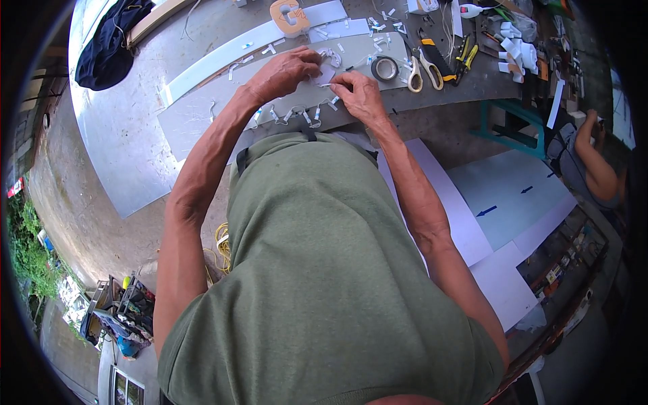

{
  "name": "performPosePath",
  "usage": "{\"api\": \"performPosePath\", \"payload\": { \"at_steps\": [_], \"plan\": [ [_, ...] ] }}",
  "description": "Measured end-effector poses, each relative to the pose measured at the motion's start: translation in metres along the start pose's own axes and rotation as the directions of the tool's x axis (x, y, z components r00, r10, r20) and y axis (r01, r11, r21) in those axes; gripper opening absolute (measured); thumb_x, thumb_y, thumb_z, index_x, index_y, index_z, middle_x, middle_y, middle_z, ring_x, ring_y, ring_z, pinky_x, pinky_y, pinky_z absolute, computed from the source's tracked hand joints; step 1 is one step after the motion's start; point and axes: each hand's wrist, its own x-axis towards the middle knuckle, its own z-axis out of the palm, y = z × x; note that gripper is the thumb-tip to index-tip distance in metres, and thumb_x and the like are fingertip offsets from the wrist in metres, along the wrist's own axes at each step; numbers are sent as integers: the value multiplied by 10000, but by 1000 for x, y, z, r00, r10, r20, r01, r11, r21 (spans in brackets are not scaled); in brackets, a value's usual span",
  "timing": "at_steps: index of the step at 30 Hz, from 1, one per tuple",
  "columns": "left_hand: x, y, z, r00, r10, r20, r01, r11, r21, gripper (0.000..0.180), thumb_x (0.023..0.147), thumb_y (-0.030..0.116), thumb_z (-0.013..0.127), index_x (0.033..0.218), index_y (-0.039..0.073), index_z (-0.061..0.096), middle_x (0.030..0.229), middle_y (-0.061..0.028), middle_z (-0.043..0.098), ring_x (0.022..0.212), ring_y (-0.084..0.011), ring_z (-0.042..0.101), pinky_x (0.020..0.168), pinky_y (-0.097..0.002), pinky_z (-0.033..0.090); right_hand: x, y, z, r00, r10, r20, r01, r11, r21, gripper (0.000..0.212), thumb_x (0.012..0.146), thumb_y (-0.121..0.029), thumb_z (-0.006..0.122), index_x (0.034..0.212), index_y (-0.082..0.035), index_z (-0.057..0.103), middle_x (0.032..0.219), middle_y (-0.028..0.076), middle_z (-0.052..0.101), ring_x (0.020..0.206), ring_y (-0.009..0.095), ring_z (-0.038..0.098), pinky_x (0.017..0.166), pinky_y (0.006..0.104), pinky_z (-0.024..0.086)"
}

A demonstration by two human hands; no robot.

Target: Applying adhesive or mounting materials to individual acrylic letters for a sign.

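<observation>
Both my hands work close together over the grey board (185, 128) on the table. My left hand (291, 71) has its fingers curled down beside a small pale piece (327, 73); whether they grip it is hidden. With thumb and finger pressed together, my right hand (359, 96) pinches a small thin white strip (325, 84) at that piece's near edge. Just in front of my body lies a wired string of small white LED modules (289, 116). Several more loose white modules (272, 48) are scattered beyond my left hand. A curled white piece (330, 57) rests past my fingertips.
Right of my hands are a black tape roll (385, 68), scissors (415, 75), a yellow-black cutter (437, 57) and yellow-handled pliers (470, 57). An orange-faced cut-out (289, 18) stands at the back. White sheets (445, 196) lie lower right; another person's arm (597, 162) is at far right.
</observation>
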Motion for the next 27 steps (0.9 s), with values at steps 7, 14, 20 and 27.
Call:
{"api": "performPosePath", "payload": {
  "at_steps": [7, 14, 20, 27],
  "plan": [
    [-22, 13, 14, 968, -149, -203, 119, 981, -152, 334, 812, -7, 747, 1126, 78, 674, 1334, -92, 649, 1167, -336, 657, 989, -405, 554, 13, -7, 7, 982, 188, 11, -188, 976, 108, 204, 826, -202, 782, 946, -39, 806, 832, 126, 775, 761, 231, 746, 747, 352, 571],
    [-25, 17, 23, 949, -157, -273, 107, 976, -190, 398, 778, 36, 797, 1151, 76, 665, 1359, -113, 635, 1222, -343, 629, 1031, -422, 530, 18, 2, 11, 941, 338, 14, -332, 917, 222, 207, 790, -216, 779, 874, -28, 800, 752, 97, 763, 683, 182, 726, 680, 329, 571],
    [-22, 11, 27, 952, -129, -276, 96, 987, -132, 374, 795, 56, 792, 1154, 72, 687, 1358, -124, 637, 1232, -344, 620, 1035, -426, 523, 21, 3, 11, 930, 363, 52, -364, 900, 239, 208, 803, -206, 806, 874, -12, 785, 734, 78, 744, 623, 139, 682, 608, 293, 541],
    [-22, 10, 24, 958, -131, -256, 89, 982, -169, 372, 799, 58, 794, 1158, 64, 696, 1372, -130, 635, 1252, -339, 614, 1052, -425, 516, 24, 5, 18, 924, 382, 17, -381, 916, 122, 226, 801, -209, 834, 873, -1, 784, 745, 75, 749, 602, 121, 669, 587, 282, 533]
  ]
}}
